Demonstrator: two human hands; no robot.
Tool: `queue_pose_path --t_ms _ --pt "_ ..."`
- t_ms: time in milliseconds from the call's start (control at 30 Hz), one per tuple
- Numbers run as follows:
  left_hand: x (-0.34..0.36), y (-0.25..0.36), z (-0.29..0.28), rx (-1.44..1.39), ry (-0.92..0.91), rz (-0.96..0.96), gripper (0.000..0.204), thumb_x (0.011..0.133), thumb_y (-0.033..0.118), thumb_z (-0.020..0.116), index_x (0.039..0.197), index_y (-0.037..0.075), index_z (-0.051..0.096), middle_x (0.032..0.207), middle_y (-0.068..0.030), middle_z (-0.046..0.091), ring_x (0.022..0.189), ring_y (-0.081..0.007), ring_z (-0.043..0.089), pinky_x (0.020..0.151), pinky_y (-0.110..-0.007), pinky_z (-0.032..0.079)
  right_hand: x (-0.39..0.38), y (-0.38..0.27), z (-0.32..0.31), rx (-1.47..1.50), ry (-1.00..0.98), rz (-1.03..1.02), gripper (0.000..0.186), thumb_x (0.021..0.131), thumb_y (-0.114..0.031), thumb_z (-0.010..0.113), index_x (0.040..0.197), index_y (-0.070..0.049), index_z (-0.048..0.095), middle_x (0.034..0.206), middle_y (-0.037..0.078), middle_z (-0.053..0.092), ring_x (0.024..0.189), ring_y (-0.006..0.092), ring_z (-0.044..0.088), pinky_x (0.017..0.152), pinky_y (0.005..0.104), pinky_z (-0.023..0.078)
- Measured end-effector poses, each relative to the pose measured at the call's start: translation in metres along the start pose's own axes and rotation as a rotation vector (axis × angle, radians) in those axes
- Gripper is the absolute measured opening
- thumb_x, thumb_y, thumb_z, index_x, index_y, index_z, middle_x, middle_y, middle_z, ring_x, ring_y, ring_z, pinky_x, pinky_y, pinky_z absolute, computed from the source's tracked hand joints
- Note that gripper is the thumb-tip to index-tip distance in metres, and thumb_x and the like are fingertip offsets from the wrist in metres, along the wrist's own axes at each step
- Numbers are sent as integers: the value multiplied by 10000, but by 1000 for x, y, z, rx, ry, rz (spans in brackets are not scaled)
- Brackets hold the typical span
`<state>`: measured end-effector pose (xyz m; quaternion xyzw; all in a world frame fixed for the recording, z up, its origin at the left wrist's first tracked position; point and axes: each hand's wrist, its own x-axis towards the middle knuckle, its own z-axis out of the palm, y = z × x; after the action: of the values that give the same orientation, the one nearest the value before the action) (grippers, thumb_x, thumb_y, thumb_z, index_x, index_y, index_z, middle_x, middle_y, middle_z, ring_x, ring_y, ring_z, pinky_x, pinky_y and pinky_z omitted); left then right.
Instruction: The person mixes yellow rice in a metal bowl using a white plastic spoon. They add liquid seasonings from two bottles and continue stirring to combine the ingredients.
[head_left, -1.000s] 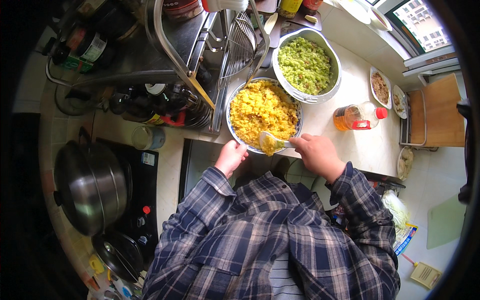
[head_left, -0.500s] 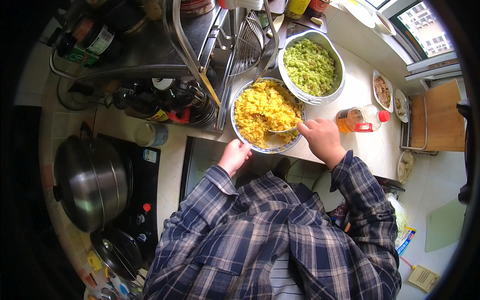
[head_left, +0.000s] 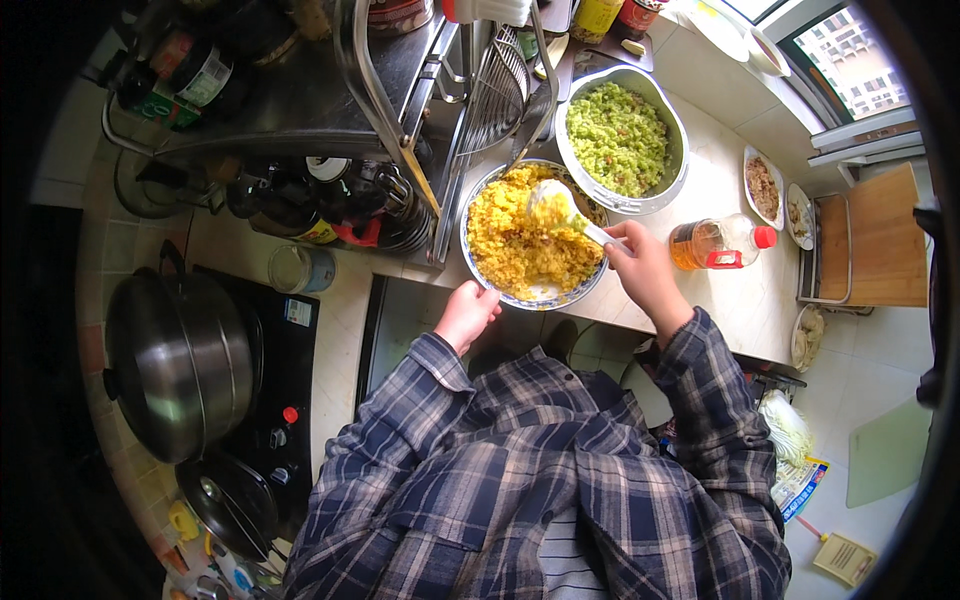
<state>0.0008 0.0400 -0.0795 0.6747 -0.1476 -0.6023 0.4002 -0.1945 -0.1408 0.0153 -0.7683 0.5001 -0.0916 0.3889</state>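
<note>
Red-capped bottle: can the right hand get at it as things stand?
Probably yes: the bottle is close beside the right hand with nothing seen between them, though that hand holds a spoon.

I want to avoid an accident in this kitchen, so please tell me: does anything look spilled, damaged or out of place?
No spill or damage stands out. One thing looks slightly odd: the bowl of yellow food appears to reach past the front edge of the counter, though the left hand holds its rim.

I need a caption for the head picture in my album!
Left hand on a bowl of yellow food, right hand holding a spoon.
</note>
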Motion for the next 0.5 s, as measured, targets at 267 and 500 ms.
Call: queue_pose_path --t_ms 267,500 --pt "0 0 -1 -3 -6 -1 223 981 249 516 1000 35 575 809 -11 589 671 -80 507 597 -231 437 -10 18 37 10 -35 141 193 864 -162 650 996 -22 632 846 190 680 805 293 666 727 385 512" --pt "0 -1 -1 -1 3 7 213 969 240 522 999 36 575 810 -11 591 672 -79 509 597 -234 437 -20 12 1 195 -94 223 217 856 -190 658 1011 -40 639 753 96 643 722 185 614 656 332 486"
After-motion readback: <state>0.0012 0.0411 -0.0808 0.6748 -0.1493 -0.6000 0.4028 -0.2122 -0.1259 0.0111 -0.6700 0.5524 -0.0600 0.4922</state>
